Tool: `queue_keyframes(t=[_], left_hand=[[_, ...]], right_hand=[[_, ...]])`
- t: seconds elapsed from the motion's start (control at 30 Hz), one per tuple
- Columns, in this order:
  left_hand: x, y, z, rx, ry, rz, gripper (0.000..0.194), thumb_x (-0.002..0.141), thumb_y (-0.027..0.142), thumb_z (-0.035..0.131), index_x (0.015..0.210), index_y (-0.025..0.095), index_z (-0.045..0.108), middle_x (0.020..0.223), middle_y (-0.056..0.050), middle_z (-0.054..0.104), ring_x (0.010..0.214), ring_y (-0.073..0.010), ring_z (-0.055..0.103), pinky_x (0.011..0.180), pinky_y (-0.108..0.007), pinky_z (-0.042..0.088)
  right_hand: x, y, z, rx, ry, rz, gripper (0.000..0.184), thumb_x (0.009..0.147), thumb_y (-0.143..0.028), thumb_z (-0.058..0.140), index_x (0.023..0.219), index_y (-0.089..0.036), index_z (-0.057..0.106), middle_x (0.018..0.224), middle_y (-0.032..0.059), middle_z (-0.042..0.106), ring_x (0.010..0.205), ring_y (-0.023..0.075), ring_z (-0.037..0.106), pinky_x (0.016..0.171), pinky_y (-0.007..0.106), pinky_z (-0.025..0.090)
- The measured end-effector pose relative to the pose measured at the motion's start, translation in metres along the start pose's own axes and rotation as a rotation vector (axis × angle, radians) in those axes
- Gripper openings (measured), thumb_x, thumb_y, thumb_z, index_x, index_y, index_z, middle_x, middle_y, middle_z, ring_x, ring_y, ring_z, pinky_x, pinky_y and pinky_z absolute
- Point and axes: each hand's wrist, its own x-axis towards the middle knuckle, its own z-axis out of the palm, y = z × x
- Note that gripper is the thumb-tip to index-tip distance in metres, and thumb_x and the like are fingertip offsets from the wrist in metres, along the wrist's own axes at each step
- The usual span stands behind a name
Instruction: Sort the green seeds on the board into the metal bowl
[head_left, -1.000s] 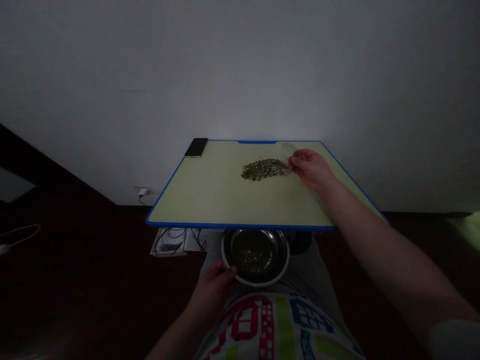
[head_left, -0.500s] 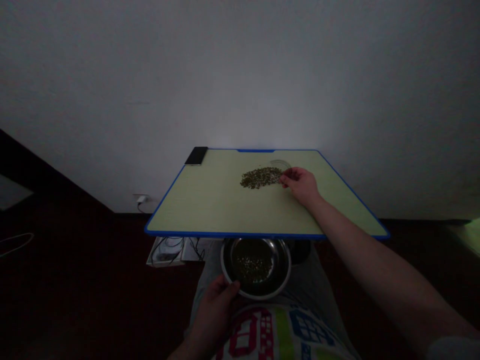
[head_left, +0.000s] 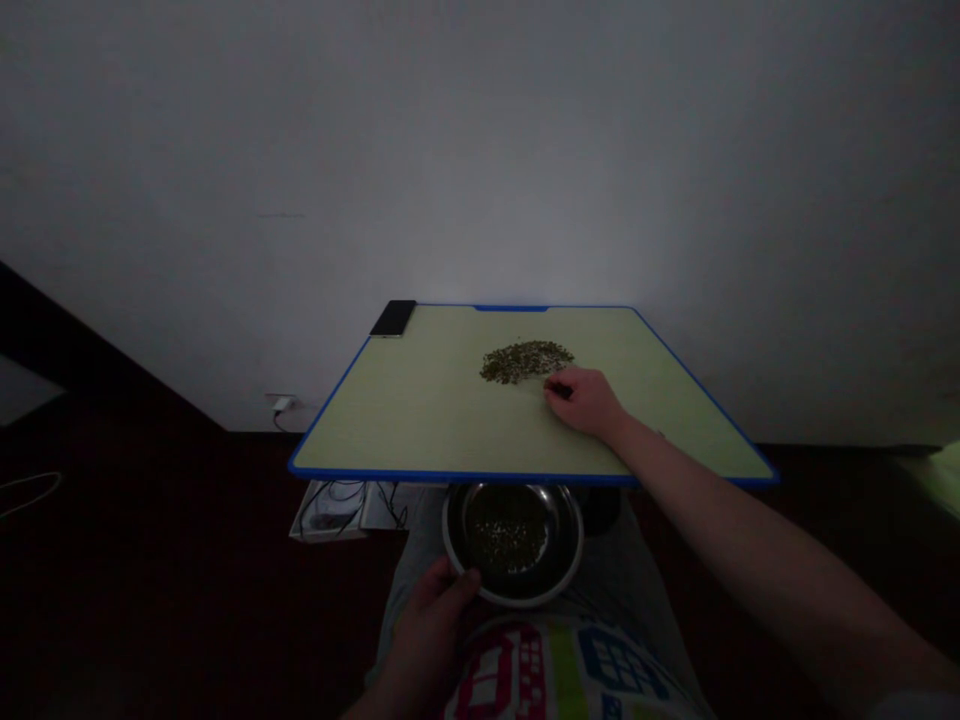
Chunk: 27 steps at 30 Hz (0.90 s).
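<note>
A loose patch of small greenish-brown seeds or grains lies on the pale, blue-edged tabletop. Just at its near right edge, my right hand is closed, its fingers curled round a thin, clear, curved piece whose kind I cannot make out. Below the table's front edge, a round steel bowl rests over my lap, with more of the small grains scattered in its bottom. My left hand grips the bowl's near left rim, thumb on top; the other fingers are partly hidden underneath.
A dark phone lies at the table's far left corner. Behind the table stands a plain wall with a plugged-in white charger. Open white boxes with cables sit on the floor under the table's left side.
My right hand has moved nearer to me and slightly left, from the patch's right end to its near edge, carrying the clear piece. My left hand still holds the bowl.
</note>
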Motion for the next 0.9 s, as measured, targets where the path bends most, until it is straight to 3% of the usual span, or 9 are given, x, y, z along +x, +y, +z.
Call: queue_keyframes(t=[0.27, 0.4, 0.6, 0.77, 0.9], left_hand=[[-0.003, 0.002, 0.000, 0.011, -0.013, -0.005, 0.034, 0.066, 0.032, 0.101, 0.092, 0.017, 0.084, 0.088, -0.011, 0.090, 0.087, -0.0315, 0.086, 0.087, -0.042, 0.069], [-0.002, 0.000, -0.002, -0.015, -0.003, -0.002, 0.037, 0.060, 0.033, 0.105, 0.085, 0.017, 0.083, 0.082, -0.009, 0.089, 0.086, -0.0311, 0.086, 0.083, -0.038, 0.068], [0.000, -0.004, -0.007, 0.029, -0.006, 0.017, 0.034, 0.066, 0.035, 0.102, 0.091, 0.019, 0.086, 0.089, -0.008, 0.090, 0.088, -0.0288, 0.085, 0.079, -0.033, 0.067], [0.003, -0.004, -0.005, 0.004, -0.004, 0.012, 0.030, 0.067, 0.032, 0.101, 0.090, 0.021, 0.086, 0.087, -0.008, 0.090, 0.088, -0.0315, 0.086, 0.086, -0.040, 0.068], [0.003, -0.005, -0.004, -0.030, -0.002, -0.009, 0.035, 0.059, 0.032, 0.105, 0.086, 0.020, 0.086, 0.084, -0.010, 0.090, 0.089, -0.0354, 0.086, 0.087, -0.042, 0.069]], right_hand=[[0.003, 0.002, 0.001, -0.089, -0.014, -0.001, 0.018, 0.082, -0.023, 0.059, 0.070, -0.021, 0.072, 0.072, 0.0068, 0.072, 0.071, 0.0222, 0.062, 0.070, 0.033, 0.042], [0.004, 0.004, 0.000, -0.101, -0.001, 0.020, 0.016, 0.080, -0.023, 0.060, 0.071, -0.021, 0.072, 0.072, 0.0063, 0.073, 0.070, 0.0219, 0.063, 0.069, 0.032, 0.042], [0.004, 0.007, 0.001, -0.102, 0.026, 0.042, 0.015, 0.079, -0.023, 0.059, 0.070, -0.021, 0.071, 0.069, 0.0045, 0.072, 0.067, 0.0208, 0.063, 0.067, 0.032, 0.042], [0.005, 0.009, 0.000, -0.101, 0.049, 0.063, 0.013, 0.076, -0.023, 0.060, 0.068, -0.022, 0.070, 0.066, 0.0036, 0.071, 0.065, 0.0205, 0.062, 0.065, 0.032, 0.042], [0.005, 0.011, 0.000, -0.097, 0.053, 0.081, 0.013, 0.076, -0.023, 0.060, 0.068, -0.022, 0.070, 0.064, 0.0035, 0.070, 0.064, 0.0204, 0.061, 0.065, 0.031, 0.042]])
